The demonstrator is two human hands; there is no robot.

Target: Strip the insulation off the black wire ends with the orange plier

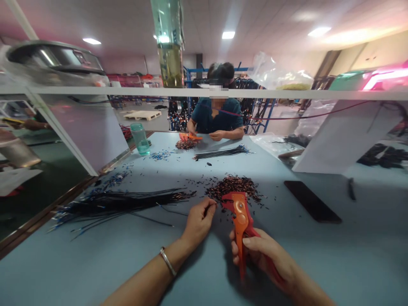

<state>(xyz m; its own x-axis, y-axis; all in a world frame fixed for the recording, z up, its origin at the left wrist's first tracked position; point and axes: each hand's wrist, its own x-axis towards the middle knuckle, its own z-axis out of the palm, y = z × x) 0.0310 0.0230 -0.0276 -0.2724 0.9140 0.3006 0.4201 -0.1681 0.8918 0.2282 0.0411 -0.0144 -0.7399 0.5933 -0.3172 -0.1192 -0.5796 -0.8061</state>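
Note:
My right hand (264,253) is wrapped round the handles of an orange and red wire stripper (241,214), its jaws pointing away from me. To the left of the jaws, my left hand (199,219) is closed in a pinch on a thin black wire (174,211), most of which the hand hides. The wire's tip is close to the stripper's jaws, apart from them as far as I can see. Just beyond the tool lies a pile of small black and copper-coloured offcuts (237,185). A bundle of black wires (121,204) with blue ends lies left of my left hand.
A dark flat slab like a phone (312,202) lies at the right. Across the table a person (216,117) holds another orange stripper (190,137) near a second wire bundle (223,152). A green bottle (140,139) stands back left. A white shelf (143,91) spans overhead.

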